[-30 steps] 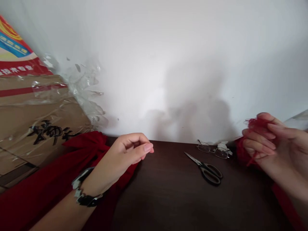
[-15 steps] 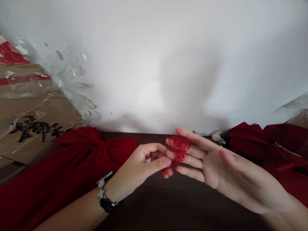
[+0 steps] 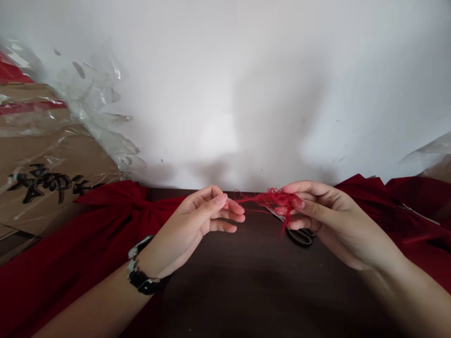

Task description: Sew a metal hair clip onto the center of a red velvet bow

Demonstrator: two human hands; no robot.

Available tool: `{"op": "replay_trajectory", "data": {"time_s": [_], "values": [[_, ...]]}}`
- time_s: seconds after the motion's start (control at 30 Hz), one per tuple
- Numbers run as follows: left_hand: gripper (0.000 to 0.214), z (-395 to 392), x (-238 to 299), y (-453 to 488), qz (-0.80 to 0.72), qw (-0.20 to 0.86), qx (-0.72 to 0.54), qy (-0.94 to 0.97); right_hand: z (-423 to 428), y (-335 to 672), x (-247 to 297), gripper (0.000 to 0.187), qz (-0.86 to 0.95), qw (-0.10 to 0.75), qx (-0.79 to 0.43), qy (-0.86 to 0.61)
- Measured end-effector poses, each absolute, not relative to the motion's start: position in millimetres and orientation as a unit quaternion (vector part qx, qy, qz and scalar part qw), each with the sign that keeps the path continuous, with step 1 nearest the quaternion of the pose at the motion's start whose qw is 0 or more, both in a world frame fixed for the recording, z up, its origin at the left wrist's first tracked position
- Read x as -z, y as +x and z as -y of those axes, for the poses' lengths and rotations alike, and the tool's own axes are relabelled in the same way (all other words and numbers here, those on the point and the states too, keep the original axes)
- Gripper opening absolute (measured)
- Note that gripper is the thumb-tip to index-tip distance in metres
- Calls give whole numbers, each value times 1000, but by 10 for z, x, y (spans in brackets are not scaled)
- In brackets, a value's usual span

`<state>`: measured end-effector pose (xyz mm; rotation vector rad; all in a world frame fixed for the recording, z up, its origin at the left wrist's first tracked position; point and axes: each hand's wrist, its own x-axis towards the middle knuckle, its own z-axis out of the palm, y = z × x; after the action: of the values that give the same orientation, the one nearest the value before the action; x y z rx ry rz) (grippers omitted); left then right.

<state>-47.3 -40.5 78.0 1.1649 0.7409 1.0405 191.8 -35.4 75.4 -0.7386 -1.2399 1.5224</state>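
A loose tangle of red thread [image 3: 273, 198] hangs in the air between my two hands. My right hand [image 3: 324, 211] pinches the bulk of it between thumb and fingers. Thin strands run leftward from the tangle to my left hand [image 3: 200, 213], whose thumb and index finger are pressed together on them, the other fingers loosely bent. Below and behind my right fingers lies a pair of scissors [image 3: 301, 238] with dark handles, partly hidden by the hand and thread.
Dark brown table [image 3: 239, 286] under my hands, white wall [image 3: 197, 94] behind. At left lie red fabric with a large bow [image 3: 116, 199] and a cardboard box [image 3: 52, 150] in clear plastic with black writing. More red fabric [image 3: 373, 199] lies at right.
My right hand has gone from spread fingers to a pinch on the tangle. My left hand has moved left, drawing strands out between the hands. The scissors have come into view.
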Motion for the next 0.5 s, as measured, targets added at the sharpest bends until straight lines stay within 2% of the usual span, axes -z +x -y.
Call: {"op": "replay_trajectory", "data": {"time_s": [0.2,0.37,0.5], "values": [[27,404,-821,-484,-324,636,-461,528,325,2004,-801,11,535,533,-571,-322],[30,361,-747,-453,-332,624,-492,508,387,2021,-838,9,508,516,-626,-289],[14,299,-556,-405,-354,638,-461,505,415,1985,-830,10,486,494,-670,-267]]}}
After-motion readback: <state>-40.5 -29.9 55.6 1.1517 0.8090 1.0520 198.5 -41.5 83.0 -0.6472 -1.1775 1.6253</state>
